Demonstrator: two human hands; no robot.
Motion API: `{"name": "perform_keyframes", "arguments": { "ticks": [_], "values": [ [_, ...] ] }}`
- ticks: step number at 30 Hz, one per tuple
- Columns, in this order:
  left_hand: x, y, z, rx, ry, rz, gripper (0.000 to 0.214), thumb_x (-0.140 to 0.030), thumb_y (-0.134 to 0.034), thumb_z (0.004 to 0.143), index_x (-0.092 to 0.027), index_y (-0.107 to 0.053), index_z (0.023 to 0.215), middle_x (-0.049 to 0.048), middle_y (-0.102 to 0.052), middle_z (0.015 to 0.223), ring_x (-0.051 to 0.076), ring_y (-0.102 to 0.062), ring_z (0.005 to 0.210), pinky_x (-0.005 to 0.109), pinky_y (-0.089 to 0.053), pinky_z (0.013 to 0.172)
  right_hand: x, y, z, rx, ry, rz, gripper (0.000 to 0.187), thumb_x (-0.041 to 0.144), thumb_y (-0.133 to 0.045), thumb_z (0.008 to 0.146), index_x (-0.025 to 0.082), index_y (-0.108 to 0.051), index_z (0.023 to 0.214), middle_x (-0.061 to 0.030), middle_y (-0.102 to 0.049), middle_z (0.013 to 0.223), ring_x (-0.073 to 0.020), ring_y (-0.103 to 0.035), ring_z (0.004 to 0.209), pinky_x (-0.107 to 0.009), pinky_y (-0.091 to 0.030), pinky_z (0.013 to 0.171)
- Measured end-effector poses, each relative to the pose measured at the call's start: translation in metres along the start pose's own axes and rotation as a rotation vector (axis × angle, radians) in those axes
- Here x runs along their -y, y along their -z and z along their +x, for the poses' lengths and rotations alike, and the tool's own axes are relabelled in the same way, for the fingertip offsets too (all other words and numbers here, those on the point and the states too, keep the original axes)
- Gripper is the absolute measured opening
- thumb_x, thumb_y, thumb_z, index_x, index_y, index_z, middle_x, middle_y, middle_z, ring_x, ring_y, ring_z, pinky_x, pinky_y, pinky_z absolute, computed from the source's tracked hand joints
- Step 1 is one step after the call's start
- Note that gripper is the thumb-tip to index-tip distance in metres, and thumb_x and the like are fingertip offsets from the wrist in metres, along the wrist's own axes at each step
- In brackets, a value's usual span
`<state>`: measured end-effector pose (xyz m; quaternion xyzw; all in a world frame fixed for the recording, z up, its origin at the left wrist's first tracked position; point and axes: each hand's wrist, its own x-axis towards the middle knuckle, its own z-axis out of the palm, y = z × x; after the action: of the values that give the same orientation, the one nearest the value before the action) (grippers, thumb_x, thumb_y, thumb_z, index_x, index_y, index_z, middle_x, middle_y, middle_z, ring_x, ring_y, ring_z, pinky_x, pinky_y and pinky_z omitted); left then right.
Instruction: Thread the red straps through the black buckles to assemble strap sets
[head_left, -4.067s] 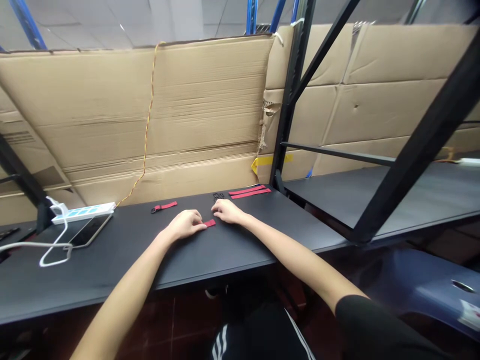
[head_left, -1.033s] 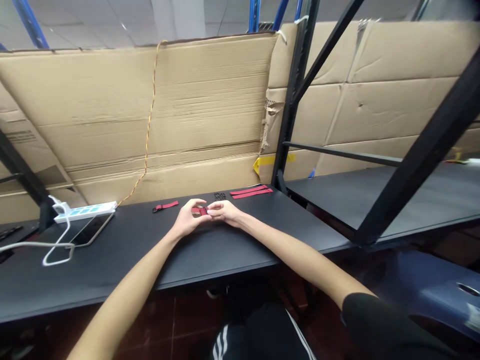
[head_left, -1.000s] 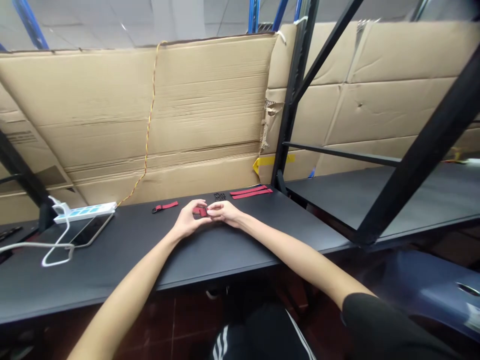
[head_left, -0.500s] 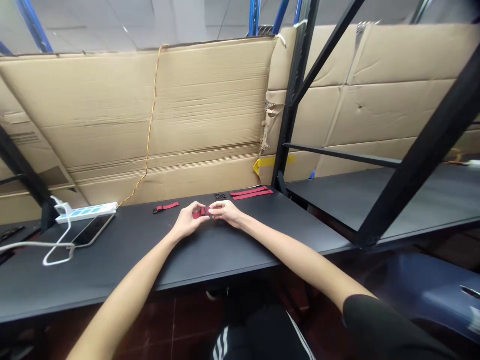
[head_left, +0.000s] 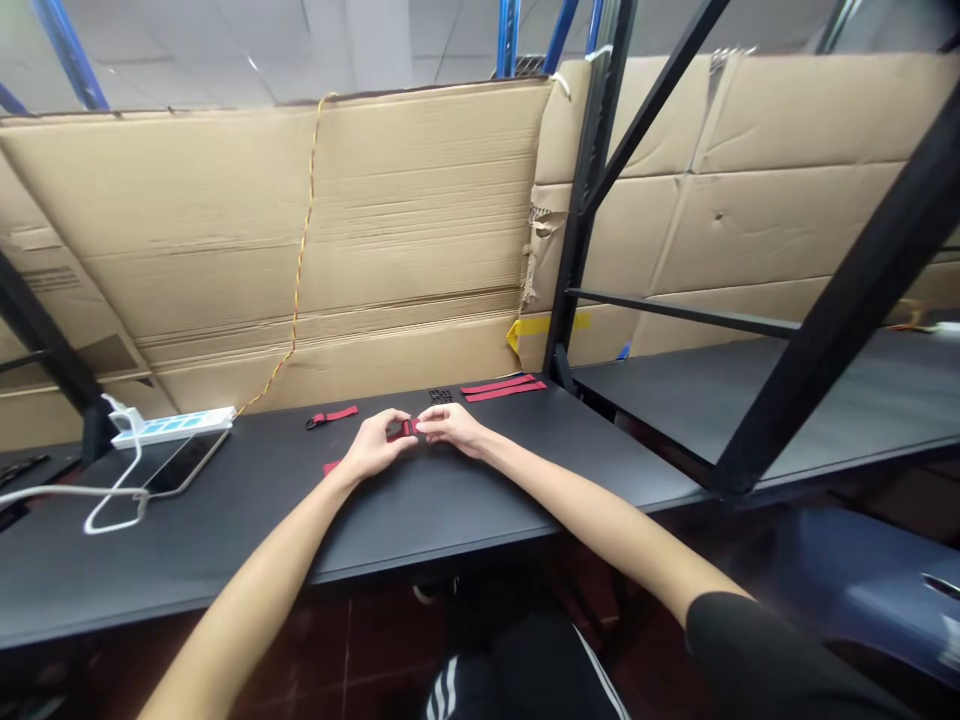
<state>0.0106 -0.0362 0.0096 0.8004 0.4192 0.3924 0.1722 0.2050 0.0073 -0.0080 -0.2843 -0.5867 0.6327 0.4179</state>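
Strap [head_left: 402, 430] between hands [head_left: 373, 447] [head_left: 450, 428] (buckle, maybe), desk edge [head_left: 450, 563] below

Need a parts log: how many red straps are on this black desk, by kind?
Red strap held by left hand and right hand: 1
Long red straps: 2
Buckled red strap: 1
Short red strip: 1
Total: 5

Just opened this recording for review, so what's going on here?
A person at a black table holds a short red strap between the left hand and right hand, fingertips on it. Farther along the table lie a red strap with a black buckle, two longer red straps and small black parts. A small red piece sits just beyond the left hand. A power strip and phone lie off to the left.
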Motion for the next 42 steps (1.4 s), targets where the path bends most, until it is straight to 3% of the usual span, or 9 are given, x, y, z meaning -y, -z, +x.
{"name": "perform_keyframes", "arguments": {
  "ticks": [3, 18, 20, 23, 28, 32, 35, 38, 42],
  "values": [
    [-0.002, -0.001, -0.002, 0.063, 0.017, -0.068, 0.027, -0.037, -0.064, 0.078, -0.019, -0.057, 0.096, 0.0037, -0.068, 0.090, 0.017, -0.063, 0.080, 0.030, -0.049, 0.076, 0.000, 0.000, 0.000, 0.007, -0.002, -0.007, 0.033, 0.028, -0.086, 0.053, 0.013, -0.069, 0.077, -0.0005, -0.066, 0.067, -0.0087, -0.057, 0.055, -0.024, -0.046, 0.059],
    [-0.005, -0.001, 0.000, -0.013, 0.049, 0.152, 0.039, -0.046, -0.070, 0.071, -0.018, -0.066, 0.096, 0.0004, -0.067, 0.076, 0.016, -0.057, 0.069, 0.026, -0.043, 0.068, 0.001, 0.002, 0.002, -0.040, 0.009, -0.119, 0.025, 0.025, -0.080, 0.057, 0.013, -0.069, 0.076, -0.0008, -0.064, 0.064, -0.0080, -0.052, 0.051, -0.023, -0.044, 0.054],
    [0.000, -0.002, -0.001, 0.007, 0.059, 0.185, 0.040, -0.048, -0.067, 0.074, -0.020, -0.068, 0.103, 0.0010, -0.067, 0.078, 0.017, -0.059, 0.071, 0.026, -0.044, 0.070, 0.006, 0.007, 0.004, -0.057, -0.011, -0.243, 0.019, 0.021, -0.074, 0.061, 0.013, -0.069, 0.078, 0.0001, -0.062, 0.059, -0.0083, -0.050, 0.049, -0.023, -0.045, 0.052],
    [0.009, -0.001, -0.002, 0.057, 0.081, 0.264, 0.036, -0.046, -0.059, 0.081, -0.021, -0.069, 0.106, 0.0020, -0.067, 0.078, 0.018, -0.060, 0.073, 0.027, -0.044, 0.070, 0.019, 0.025, 0.004, -0.128, -0.028, -0.664, 0.017, 0.017, -0.064, 0.065, 0.014, -0.071, 0.080, -0.0008, -0.064, 0.059, -0.0097, -0.051, 0.048, -0.022, -0.044, 0.051],
    [0.020, 0.000, -0.003, 0.144, 0.061, 0.372, 0.025, -0.037, -0.054, 0.085, -0.022, -0.073, 0.090, 0.0039, -0.067, 0.082, 0.018, -0.060, 0.075, 0.027, -0.044, 0.070, 0.034, 0.057, -0.001, -0.292, -0.100, -1.113, 0.009, 0.015, -0.061, 0.065, 0.013, -0.070, 0.062, -0.0070, -0.068, 0.064, -0.0184, -0.062, 0.067, -0.024, -0.043, 0.060],
    [0.017, -0.004, -0.004, 0.187, -0.021, 0.357, 0.027, -0.039, -0.052, 0.087, -0.022, -0.073, 0.091, 0.0045, -0.064, 0.079, 0.017, -0.059, 0.073, 0.026, -0.045, 0.070, 0.027, 0.053, -0.002, -0.372, -0.019, -1.311, 0.021, 0.020, -0.060, 0.072, 0.014, -0.073, 0.088, -0.0139, -0.071, 0.094, -0.0263, -0.063, 0.094, -0.031, -0.044, 0.079],
    [0.014, -0.008, -0.004, 0.201, -0.059, 0.337, 0.028, -0.041, -0.053, 0.087, -0.022, -0.073, 0.092, 0.0045, -0.064, 0.081, 0.017, -0.059, 0.074, 0.027, -0.045, 0.073, 0.016, 0.037, -0.002, -0.227, 0.172, -1.436, 0.033, 0.030, -0.052, 0.085, 0.017, -0.067, 0.111, -0.0140, -0.065, 0.118, -0.0277, -0.058, 0.110, -0.040, -0.040, 0.093],
    [0.016, -0.009, -0.004, 0.122, -0.031, 0.359, 0.032, -0.044, -0.055, 0.085, -0.021, -0.071, 0.101, 0.0061, -0.063, 0.090, 0.019, -0.060, 0.081, 0.029, -0.046, 0.076, 0.007, 0.020, -0.003, -0.033, 0.267, -1.423, 0.035, 0.033, -0.048, 0.090, 0.018, -0.064, 0.118, -0.0135, -0.064, 0.121, -0.0286, -0.056, 0.115, -0.047, -0.036, 0.098],
    [0.024, -0.006, -0.004, 0.064, 0.062, 0.436, 0.042, -0.048, -0.055, 0.084, -0.021, -0.065, 0.115, 0.0090, -0.061, 0.105, 0.022, -0.059, 0.091, 0.032, -0.048, 0.079, 0.000, 0.003, -0.006, 0.163, 0.387, -1.206, 0.033, 0.031, -0.049, 0.091, 0.021, -0.064, 0.119, -0.0088, -0.064, 0.123, -0.0237, -0.058, 0.115, -0.040, -0.038, 0.101]
  ]
}}
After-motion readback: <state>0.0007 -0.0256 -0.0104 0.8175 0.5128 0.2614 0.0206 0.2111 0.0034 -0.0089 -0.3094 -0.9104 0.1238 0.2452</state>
